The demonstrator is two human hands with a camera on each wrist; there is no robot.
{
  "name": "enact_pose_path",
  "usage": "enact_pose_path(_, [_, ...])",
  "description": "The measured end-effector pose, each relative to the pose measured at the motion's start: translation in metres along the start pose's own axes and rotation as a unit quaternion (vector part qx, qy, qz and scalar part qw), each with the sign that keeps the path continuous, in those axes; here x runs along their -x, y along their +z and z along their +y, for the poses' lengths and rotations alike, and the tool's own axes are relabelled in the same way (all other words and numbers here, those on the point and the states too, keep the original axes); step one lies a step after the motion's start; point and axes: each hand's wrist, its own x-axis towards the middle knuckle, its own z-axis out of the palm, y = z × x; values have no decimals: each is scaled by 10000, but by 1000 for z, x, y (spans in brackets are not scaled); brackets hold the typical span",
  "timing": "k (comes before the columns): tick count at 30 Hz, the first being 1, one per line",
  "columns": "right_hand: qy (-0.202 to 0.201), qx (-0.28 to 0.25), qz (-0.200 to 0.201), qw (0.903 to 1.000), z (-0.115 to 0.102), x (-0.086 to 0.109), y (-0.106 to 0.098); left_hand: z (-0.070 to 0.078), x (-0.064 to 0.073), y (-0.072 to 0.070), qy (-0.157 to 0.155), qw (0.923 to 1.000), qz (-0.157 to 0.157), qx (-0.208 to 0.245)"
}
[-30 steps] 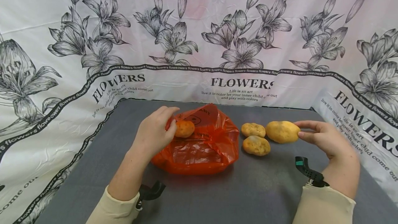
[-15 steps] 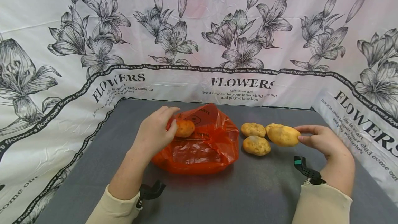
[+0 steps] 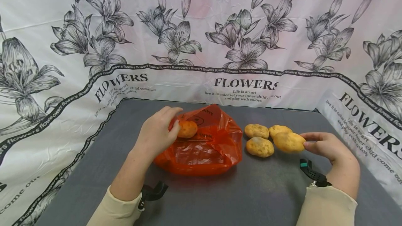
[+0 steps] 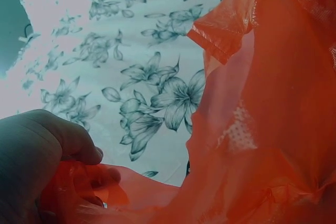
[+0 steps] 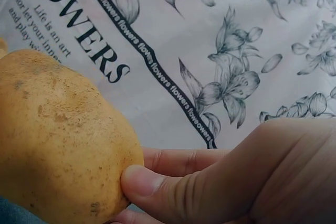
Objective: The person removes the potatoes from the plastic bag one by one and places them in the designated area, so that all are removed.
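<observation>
Head view: had a large yellow potato (image 3: 289, 142) pinched by one end between thumb and fingers of the right grip (image 3: 329, 148), opened only to the thickness of that end, just in front of a partly hidden potato (image 3: 278, 129). Could not tell contact from a small gap there. Saw a rear potato (image 3: 255, 130) and a grey-topped potato (image 3: 259, 147) close by on the bench (image 3: 251, 194), between right grip and red plastic bag (image 3: 201, 158). Had the bag's thin edge pinched in the left grip (image 3: 157, 128), nearly closed. Noticed an orange-tinted potato (image 3: 188, 129) at the bag's mouth, right beside the left grip; could not tell touching from near. Judged the step in hand as handling one potato at the group's edge, either setting down or just lifting away. Called next, by best guess, for a steady pinch, level carriage clear of the neighbours and an open bag mouth.
</observation>
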Motion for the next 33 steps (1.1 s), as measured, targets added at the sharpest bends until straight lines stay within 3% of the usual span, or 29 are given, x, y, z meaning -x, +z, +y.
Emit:
enact_pose_path(8, [170, -140, -66, 9997, 11, -5, 4, 1, 0, -1, 22, 10000, -20, -14])
enact_pose_path(33, [114, -689, -275, 9972, 36, -28, 11, 2, 1, -1, -4, 10000, -56, -36])
